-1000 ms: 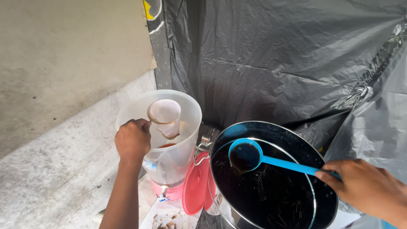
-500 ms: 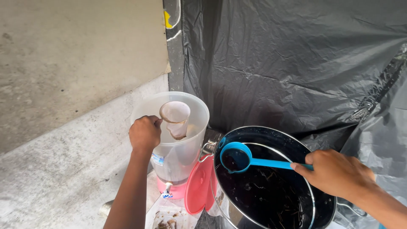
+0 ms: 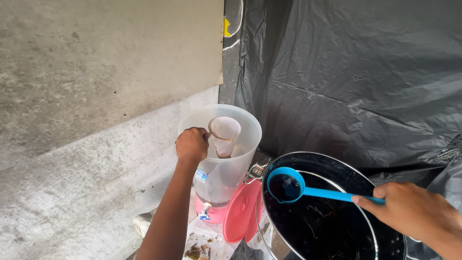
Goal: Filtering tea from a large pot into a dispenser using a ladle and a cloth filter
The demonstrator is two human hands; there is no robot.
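blue ladle (image 3: 285,185) lifted, nearer dispenser (image 3: 221,159)

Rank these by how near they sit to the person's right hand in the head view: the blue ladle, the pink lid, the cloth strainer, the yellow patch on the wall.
From the right hand:
1. Blue ladle, held by its handle, over the dark pot.
2. Pink lid, leaning left of the pot.
3. Cloth strainer, in the clear dispenser, held by the left hand.
4. Yellow patch, high on the wall.
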